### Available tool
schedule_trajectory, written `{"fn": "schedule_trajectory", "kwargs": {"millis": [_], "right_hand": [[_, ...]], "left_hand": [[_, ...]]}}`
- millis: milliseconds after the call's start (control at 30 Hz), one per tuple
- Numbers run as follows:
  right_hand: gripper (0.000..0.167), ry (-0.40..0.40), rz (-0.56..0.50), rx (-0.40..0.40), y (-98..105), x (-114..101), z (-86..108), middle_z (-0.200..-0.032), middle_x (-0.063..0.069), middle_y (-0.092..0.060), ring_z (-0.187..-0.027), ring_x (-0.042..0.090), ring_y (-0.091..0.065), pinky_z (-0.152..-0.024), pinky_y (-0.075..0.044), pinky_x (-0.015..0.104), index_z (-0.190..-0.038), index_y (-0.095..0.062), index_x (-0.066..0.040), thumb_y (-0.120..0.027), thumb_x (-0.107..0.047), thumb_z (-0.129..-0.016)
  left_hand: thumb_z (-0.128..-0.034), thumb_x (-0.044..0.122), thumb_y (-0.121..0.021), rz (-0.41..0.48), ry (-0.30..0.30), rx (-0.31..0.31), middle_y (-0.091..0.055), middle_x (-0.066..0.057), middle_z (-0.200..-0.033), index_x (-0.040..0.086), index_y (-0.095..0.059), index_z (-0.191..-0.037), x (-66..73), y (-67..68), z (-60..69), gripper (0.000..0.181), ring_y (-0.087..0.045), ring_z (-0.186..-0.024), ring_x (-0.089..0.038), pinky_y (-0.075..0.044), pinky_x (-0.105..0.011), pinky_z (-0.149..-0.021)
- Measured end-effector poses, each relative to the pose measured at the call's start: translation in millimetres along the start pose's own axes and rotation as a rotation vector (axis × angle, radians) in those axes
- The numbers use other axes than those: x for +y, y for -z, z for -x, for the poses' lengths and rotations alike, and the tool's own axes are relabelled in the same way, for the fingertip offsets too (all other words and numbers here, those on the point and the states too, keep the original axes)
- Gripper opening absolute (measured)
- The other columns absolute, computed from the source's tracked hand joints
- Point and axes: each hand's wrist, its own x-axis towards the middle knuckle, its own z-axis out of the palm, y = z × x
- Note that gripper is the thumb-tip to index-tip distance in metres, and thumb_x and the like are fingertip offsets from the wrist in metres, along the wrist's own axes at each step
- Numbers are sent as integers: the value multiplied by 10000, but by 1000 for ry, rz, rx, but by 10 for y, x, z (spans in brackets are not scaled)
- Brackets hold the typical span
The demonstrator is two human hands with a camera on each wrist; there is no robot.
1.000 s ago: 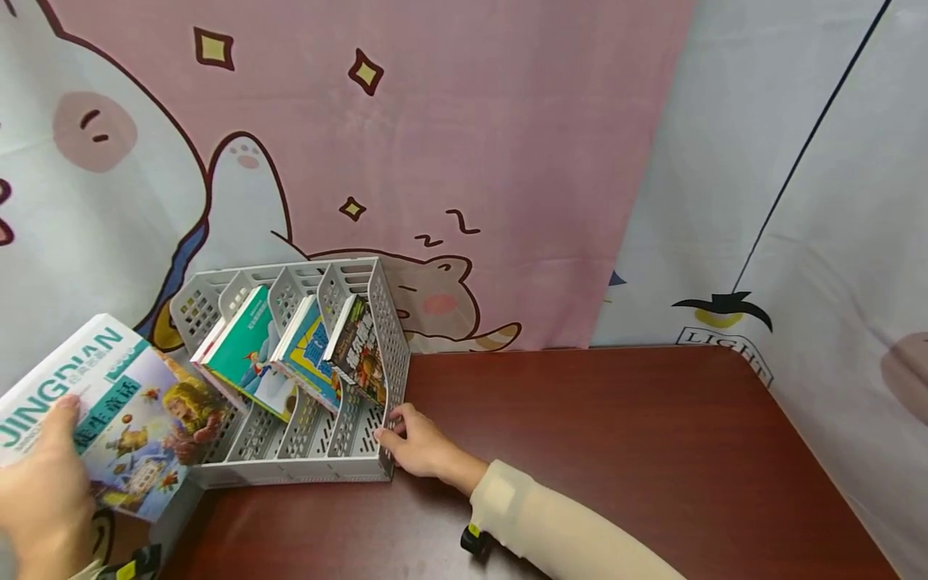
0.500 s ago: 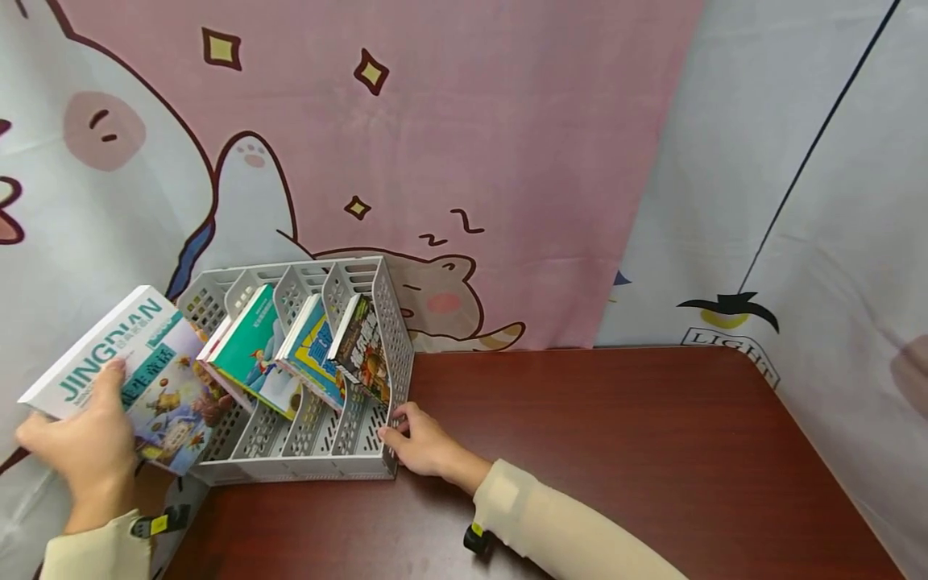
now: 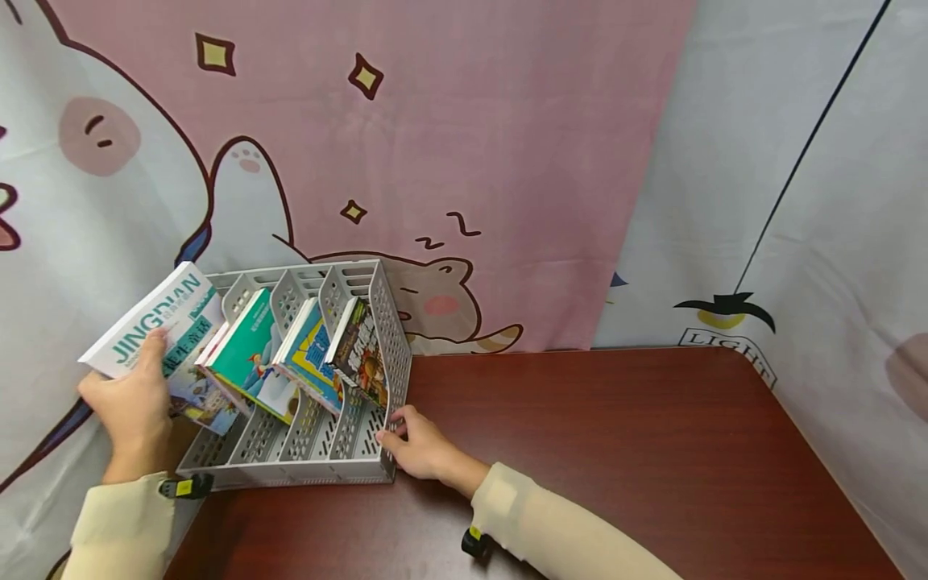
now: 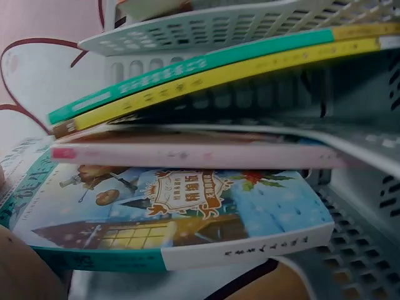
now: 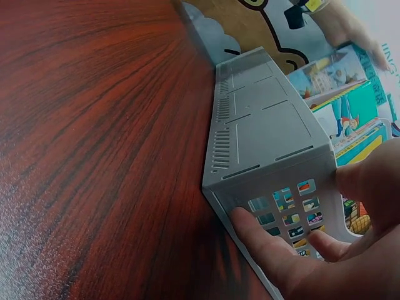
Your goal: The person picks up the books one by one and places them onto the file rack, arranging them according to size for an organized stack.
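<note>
My left hand (image 3: 134,403) holds a thick book (image 3: 155,322) with JINGDIAN on its white and teal cover, thumb flat across the front. The book leans at a tilt, its lower end inside the leftmost slot of the grey slotted file rack (image 3: 290,474). Seen from the left wrist, the book (image 4: 206,219) lies beside a thin pink book (image 4: 187,155). My right hand (image 3: 428,451) grips the rack's right side wall near the front corner, with thumb at the wall's edge and fingers (image 5: 269,250) on the perforated outer face.
Leaning in the rack are a green book (image 3: 246,346), blue-and-yellow books (image 3: 313,354) and a dark-covered book (image 3: 362,354). The rack stands at the left end of a reddish-brown table (image 3: 616,459), close to a printed cloth backdrop (image 3: 507,161).
My left hand has carried the JINGDIAN book rightward and up, from beside the rack to partly inside its leftmost slot. My right hand stays on the rack's side wall.
</note>
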Motion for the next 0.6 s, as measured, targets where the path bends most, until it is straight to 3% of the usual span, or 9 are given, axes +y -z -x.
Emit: {"fn": "schedule_trajectory", "kwargs": {"millis": [300,500,600], "right_hand": [[399,10,16,-1,-11,15,-11,-1159,125,-737,-1001,185,-674,-919,-553,362,-1351,-592,-85,-686,-376,-1094],[387,16,16,2,-15,14,-33,-1148,125,-732,-997,188,-669,-920,-550,366,-1350,-585,-79,-678,-360,-1100],[396,10,24,5,-29,17,-32,-1149,117,-730,-1018,192,-671,-937,-549,368,-1345,-586,-88,-681,-381,-1097]], "left_hand": [[-935,335,-915,-148,35,-51,-841,154,-984,137,-832,-1246,-211,-62,-37,377,-760,-879,0,-513,-113,-805],[-1083,431,-698,-420,-36,-143,-766,269,-1017,141,-765,-1396,-310,-66,-23,432,-693,-908,74,-479,-89,-811],[-1113,470,-619,-495,-10,-178,-714,321,-898,139,-771,-1375,-356,-71,-13,448,-657,-822,97,-476,-82,-764]]}}
